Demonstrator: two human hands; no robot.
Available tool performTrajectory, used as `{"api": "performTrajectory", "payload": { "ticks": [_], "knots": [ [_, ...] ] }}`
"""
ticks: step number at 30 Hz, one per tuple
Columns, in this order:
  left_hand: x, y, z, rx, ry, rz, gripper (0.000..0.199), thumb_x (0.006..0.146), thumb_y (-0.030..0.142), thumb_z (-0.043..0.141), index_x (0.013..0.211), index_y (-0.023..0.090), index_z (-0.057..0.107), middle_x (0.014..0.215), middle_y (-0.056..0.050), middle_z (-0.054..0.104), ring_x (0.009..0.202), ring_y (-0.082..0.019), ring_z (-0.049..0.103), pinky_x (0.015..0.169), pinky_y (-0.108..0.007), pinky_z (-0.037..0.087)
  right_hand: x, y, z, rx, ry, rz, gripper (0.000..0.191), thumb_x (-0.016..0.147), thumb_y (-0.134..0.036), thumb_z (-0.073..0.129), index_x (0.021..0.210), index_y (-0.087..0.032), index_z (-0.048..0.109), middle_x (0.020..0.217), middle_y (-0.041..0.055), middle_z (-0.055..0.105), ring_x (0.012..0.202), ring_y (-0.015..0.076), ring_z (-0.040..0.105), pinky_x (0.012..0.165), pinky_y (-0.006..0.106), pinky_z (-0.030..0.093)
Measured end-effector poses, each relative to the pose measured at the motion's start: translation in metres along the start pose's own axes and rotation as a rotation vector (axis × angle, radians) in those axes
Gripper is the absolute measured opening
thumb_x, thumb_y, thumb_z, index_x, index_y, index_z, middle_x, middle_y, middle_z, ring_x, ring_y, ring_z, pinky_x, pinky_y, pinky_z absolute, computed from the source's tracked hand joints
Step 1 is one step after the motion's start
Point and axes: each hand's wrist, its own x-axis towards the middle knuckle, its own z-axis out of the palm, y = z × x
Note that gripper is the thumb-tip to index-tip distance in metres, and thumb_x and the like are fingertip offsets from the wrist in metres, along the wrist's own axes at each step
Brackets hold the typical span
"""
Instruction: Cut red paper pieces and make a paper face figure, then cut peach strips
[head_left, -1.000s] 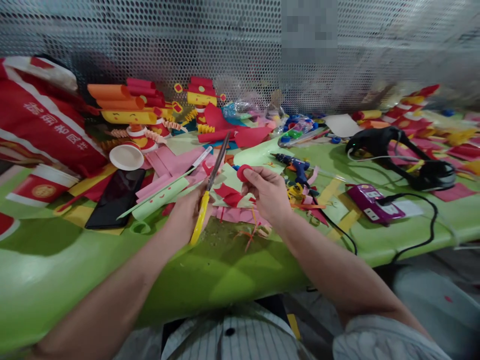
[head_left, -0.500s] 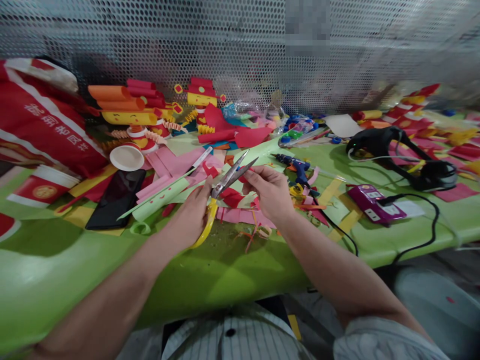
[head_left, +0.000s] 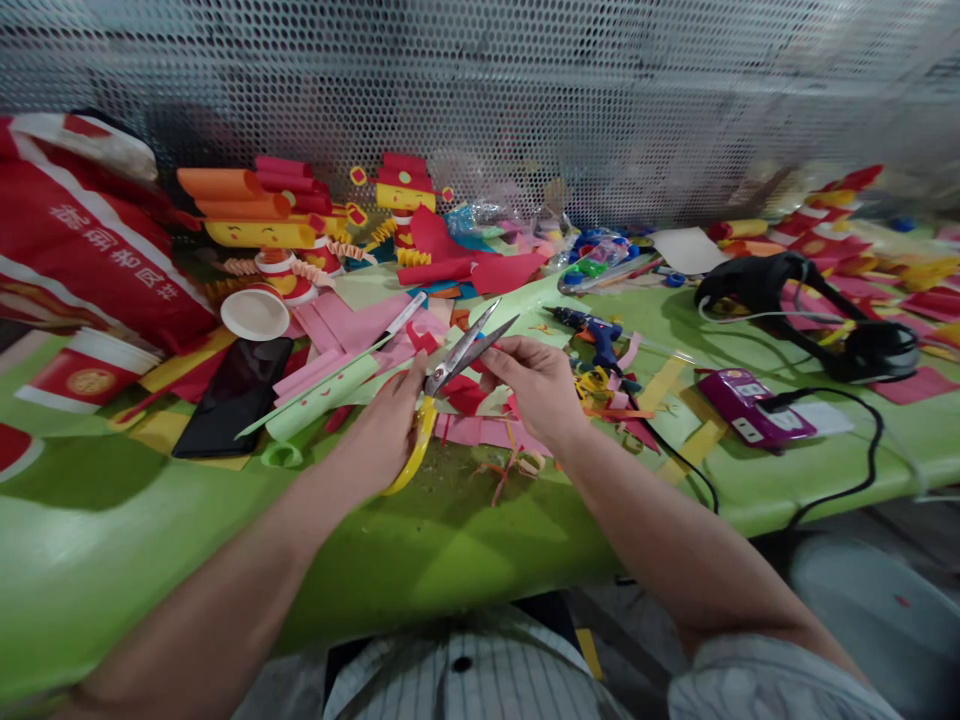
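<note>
My left hand is wrapped round the yellow handles of a pair of scissors, whose blades stand apart and point up and to the right. Close by the blades, my right hand is closed in a pinch. A bit of red paper showed at its fingertips half a second ago; now the fingers mostly hide it. Below and behind both hands lie red and pink paper scraps and thin cut strips. A rolled light-green paper lies left of the scissors.
A black phone, a paper cup and a red bag are at left. Paper figures stand along the perforated metal panel. To the right are a blue glue gun, a purple power box with a cable, and a black headset-like device.
My right fingertips have shifted slightly, and the red bit between them shows less. The scissors stay in my left hand, blades still apart.
</note>
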Motion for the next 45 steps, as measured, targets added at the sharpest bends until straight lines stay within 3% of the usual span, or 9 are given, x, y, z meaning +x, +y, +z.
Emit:
{"api": "performTrajectory", "payload": {
  "ticks": [17,22,32,37,45],
  "knots": [
    [0.002,0.019,-0.012,0.18,-0.105,-0.158,0.067,0.077,0.011,0.039,0.142,0.013,0.023,0.116,-0.013,0.059,0.093,-0.024,0.061,0.08,-0.038,0.049,0.0,0.0,-0.002,-0.059,-0.039,0.001,0.018,0.067,-0.037,0.069,0.067,-0.019,0.067,0.048,-0.0039,0.057,0.045,0.0088,0.051,0.046,0.023,0.043],
    [0.003,0.015,-0.01,0.223,-0.084,-0.116,0.065,0.077,0.011,0.038,0.141,0.012,0.025,0.116,-0.014,0.059,0.101,-0.027,0.058,0.085,-0.042,0.047,0.0,0.0,-0.003,-0.067,-0.042,-0.007,0.02,0.067,-0.039,0.069,0.067,-0.019,0.067,0.049,-0.0037,0.057,0.045,0.009,0.051,0.046,0.023,0.043],
    [0.001,0.009,-0.007,0.311,-0.059,-0.1,0.065,0.079,0.013,0.039,0.141,0.016,0.023,0.116,-0.013,0.058,0.099,-0.026,0.059,0.081,-0.04,0.048,0.001,-0.004,-0.004,-0.111,-0.052,-0.026,0.025,0.064,-0.044,0.07,0.065,-0.019,0.065,0.051,-0.0036,0.056,0.047,0.0086,0.05,0.045,0.023,0.042],
    [0.0,0.017,-0.016,0.376,-0.106,-0.088,0.063,0.079,0.011,0.033,0.141,0.011,0.021,0.113,-0.014,0.059,0.095,-0.025,0.06,0.078,-0.038,0.048,0.001,-0.008,-0.006,-0.149,-0.048,-0.036,0.019,0.064,-0.037,0.069,0.063,-0.019,0.065,0.053,-0.0029,0.056,0.049,0.0082,0.048,0.045,0.022,0.038],
    [0.001,0.02,-0.021,0.445,-0.086,-0.034,0.063,0.078,0.01,0.033,0.14,0.01,0.024,0.108,-0.014,0.061,0.087,-0.022,0.061,0.074,-0.035,0.048,0.002,-0.018,-0.007,-0.273,-0.032,-0.059,0.014,0.064,-0.029,0.064,0.057,-0.018,0.062,0.053,-0.0028,0.053,0.05,0.0075,0.044,0.045,0.022,0.036]
  ]
}}
